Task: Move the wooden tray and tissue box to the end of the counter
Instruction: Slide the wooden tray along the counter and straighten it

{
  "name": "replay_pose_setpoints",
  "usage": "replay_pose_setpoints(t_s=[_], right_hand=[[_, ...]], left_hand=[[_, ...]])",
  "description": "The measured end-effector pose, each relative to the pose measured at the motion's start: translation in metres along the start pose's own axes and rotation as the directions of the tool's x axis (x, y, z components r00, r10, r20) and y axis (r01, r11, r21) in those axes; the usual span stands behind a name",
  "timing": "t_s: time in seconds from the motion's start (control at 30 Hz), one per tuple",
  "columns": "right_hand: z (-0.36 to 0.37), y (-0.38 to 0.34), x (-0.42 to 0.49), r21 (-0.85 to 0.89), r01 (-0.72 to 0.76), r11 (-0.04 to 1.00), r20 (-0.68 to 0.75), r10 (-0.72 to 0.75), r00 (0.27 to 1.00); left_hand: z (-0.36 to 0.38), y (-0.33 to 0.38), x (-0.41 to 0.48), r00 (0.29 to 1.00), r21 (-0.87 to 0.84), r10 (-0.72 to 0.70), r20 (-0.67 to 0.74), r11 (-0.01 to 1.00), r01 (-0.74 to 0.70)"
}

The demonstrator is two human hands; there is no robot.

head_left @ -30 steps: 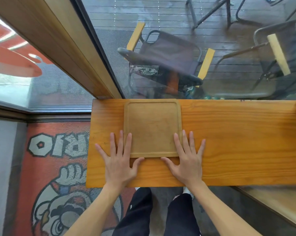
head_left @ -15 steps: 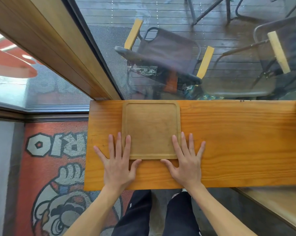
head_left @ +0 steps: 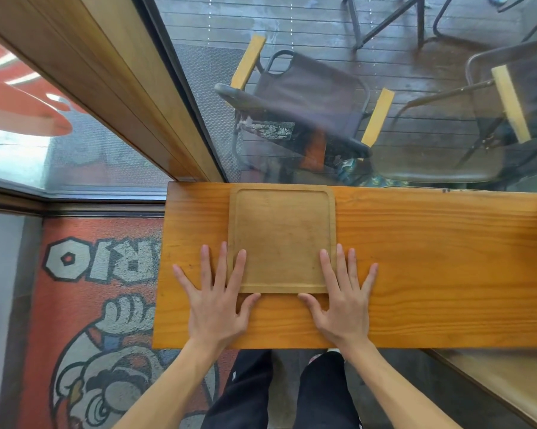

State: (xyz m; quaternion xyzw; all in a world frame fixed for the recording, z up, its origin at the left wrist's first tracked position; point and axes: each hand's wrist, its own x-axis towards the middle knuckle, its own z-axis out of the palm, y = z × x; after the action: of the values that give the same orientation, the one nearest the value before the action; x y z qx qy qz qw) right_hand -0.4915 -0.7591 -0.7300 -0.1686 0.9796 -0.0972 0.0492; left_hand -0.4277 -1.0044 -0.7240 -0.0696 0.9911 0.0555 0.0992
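A square wooden tray (head_left: 281,236) with a raised rim lies flat on the orange-brown wooden counter (head_left: 431,274), against the window and a little in from the counter's left end. My left hand (head_left: 217,300) rests flat with fingers spread at the tray's near left corner, index finger on the tray. My right hand (head_left: 343,300) lies flat the same way at the near right corner. Neither hand grips anything. No tissue box is in view.
The counter's left end (head_left: 160,274) drops off above a red printed floor mat (head_left: 84,305). A glass window (head_left: 323,88) runs along the far edge, with folding chairs (head_left: 304,106) outside. A wooden frame post (head_left: 106,82) stands at the far left corner.
The hands and tray hold nearly the same pose; the view has shifted only slightly.
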Motion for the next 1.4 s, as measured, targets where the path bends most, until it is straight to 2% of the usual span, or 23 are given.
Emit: replay_pose_setpoints(t_s=[0.27, 0.47, 0.6, 0.7, 0.83, 1.0, 1.1, 1.23, 1.3, 1.4], right_hand=[[0.001, 0.0, 0.0, 0.009, 0.001, 1.0, 0.034, -0.001, 0.999], [-0.017, -0.007, 0.001, -0.031, -0.033, 0.999, 0.19, 0.039, 0.981], [-0.027, -0.017, -0.004, -0.131, -0.172, 0.976, 0.295, 0.204, 0.934], [-0.031, -0.023, -0.004, -0.113, -0.218, 0.969, 0.343, 0.244, 0.907], [-0.042, -0.024, 0.002, -0.105, -0.235, 0.966, 0.404, 0.257, 0.878], [-0.064, -0.029, 0.012, -0.048, -0.287, 0.957, 0.518, 0.269, 0.812], [-0.079, -0.039, 0.015, 0.044, -0.381, 0.924, 0.58, 0.287, 0.762], [-0.108, -0.044, 0.013, 0.067, -0.399, 0.914, 0.666, 0.257, 0.701], [-0.13, -0.042, 0.011, 0.189, -0.473, 0.861, 0.668, 0.24, 0.704], [-0.161, -0.031, 0.005, 0.388, -0.631, 0.672, 0.658, 0.278, 0.7]], left_hand=[[0.003, 0.002, 0.002, 1.0, -0.002, -0.006, 0.0, 1.0, 0.006], [-0.011, 0.004, -0.001, 0.994, -0.027, -0.033, 0.104, 0.999, 0.036], [-0.021, 0.01, -0.006, 0.973, -0.03, -0.151, 0.175, 0.987, 0.159], [-0.024, 0.015, -0.012, 0.96, -0.042, -0.203, 0.193, 0.976, 0.215], [-0.027, 0.016, -0.01, 0.954, -0.017, -0.2, 0.222, 0.978, 0.209], [-0.053, 0.011, -0.006, 0.922, -0.038, -0.151, 0.356, 0.984, 0.176], [-0.072, 0.005, -0.004, 0.89, -0.116, -0.13, 0.437, 0.973, 0.199], [-0.097, -0.002, -0.017, 0.807, -0.196, -0.091, 0.583, 0.949, 0.249], [-0.119, -0.005, -0.025, 0.781, -0.242, -0.103, 0.617, 0.918, 0.313], [-0.154, -0.004, -0.026, 0.773, -0.323, -0.087, 0.628, 0.875, 0.36]])
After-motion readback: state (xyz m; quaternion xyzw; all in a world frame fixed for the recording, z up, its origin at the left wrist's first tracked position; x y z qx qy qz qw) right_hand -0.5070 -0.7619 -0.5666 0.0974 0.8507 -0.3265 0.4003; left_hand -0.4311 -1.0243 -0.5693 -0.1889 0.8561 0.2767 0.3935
